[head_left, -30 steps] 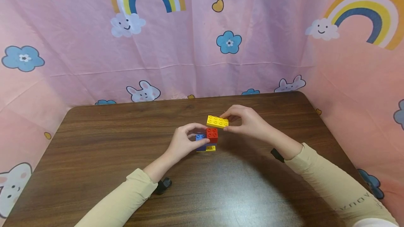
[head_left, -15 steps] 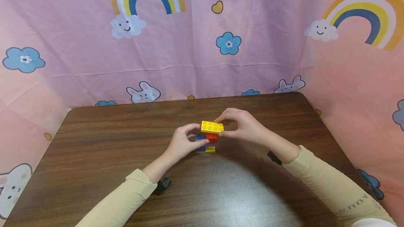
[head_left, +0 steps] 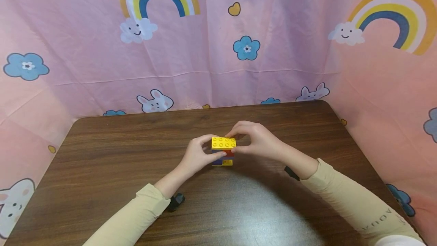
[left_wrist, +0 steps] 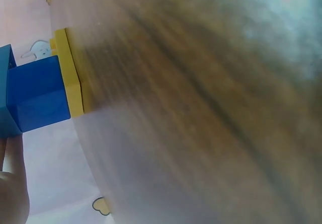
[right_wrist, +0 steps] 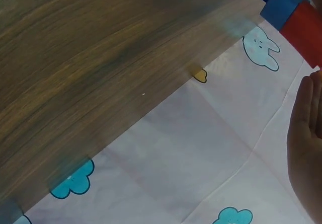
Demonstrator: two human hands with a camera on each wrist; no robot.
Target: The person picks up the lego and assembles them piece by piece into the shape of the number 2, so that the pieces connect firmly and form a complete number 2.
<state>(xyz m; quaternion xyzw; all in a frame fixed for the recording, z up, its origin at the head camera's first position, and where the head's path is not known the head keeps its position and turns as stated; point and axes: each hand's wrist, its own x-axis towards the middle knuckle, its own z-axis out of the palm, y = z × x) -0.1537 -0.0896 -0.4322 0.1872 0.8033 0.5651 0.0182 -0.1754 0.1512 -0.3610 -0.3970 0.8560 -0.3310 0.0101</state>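
Note:
A stack of toy building bricks stands on the brown wooden table. Its bottom yellow brick lies on the tabletop, with a dark blue brick above it. Higher up is a lighter blue brick, and a red brick sits over that. My left hand grips the upper part of the stack between thumb and fingers. From the right, my right hand pinches the right end of an eight-stud yellow brick at the top. Whether this brick is pressed fully down cannot be seen.
A pink curtain with rainbows, flowers and rabbits hangs behind and beside the table. Black wrist straps show under both forearms. The table's back edge lies beyond the hands.
The right hand has brought the yellow brick left and down onto the stack, covering the studs of the red and blue bricks. The left hand has stayed in place around the stack.

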